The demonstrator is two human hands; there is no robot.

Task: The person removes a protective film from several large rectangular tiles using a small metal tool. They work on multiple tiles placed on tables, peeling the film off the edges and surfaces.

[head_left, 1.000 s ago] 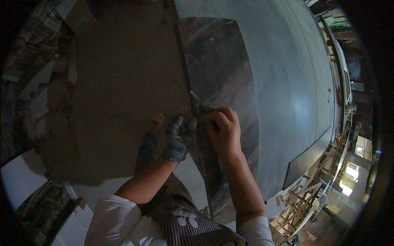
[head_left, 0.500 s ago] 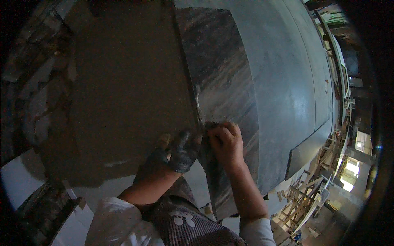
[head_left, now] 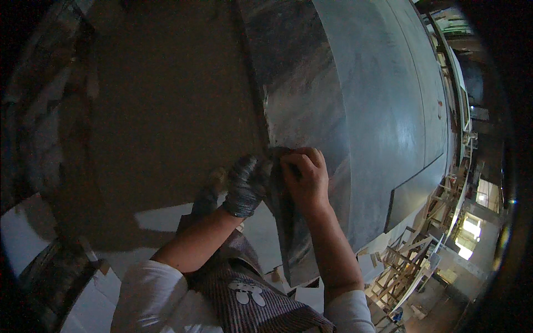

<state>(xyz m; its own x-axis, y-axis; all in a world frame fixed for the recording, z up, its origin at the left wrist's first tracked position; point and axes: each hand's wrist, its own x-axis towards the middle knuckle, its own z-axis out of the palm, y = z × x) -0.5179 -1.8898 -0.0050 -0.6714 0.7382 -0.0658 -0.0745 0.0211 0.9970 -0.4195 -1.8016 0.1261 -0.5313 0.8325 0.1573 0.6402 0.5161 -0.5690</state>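
Note:
A long grey stone slab (head_left: 305, 105) with pale streaks lies in front of me, its left edge running away from my body. My right hand (head_left: 306, 175) is bare and rests at that edge, fingers curled in a pinch. Something dark shows at its fingertips, too dim to name. Close by on the left, my left hand (head_left: 246, 180), in a dark grey glove, is bent toward the same edge. Its fingertips are lost in shadow, so I cannot tell whether they hold anything. A pale, rough mark sits on the slab's edge beyond my hands.
A wide grey-blue surface (head_left: 383, 89) stretches to the right of the slab, with a darker panel (head_left: 413, 191) at its near right. Wooden frames (head_left: 397, 272) stand lower right. White sheets (head_left: 28, 233) lie at the left, beside the dark floor (head_left: 166, 111).
My view has shifted, and slab and hands both sit higher in it. Along the slab's edge, the gap between my hands and the pale mark has grown, with my hands nearer me.

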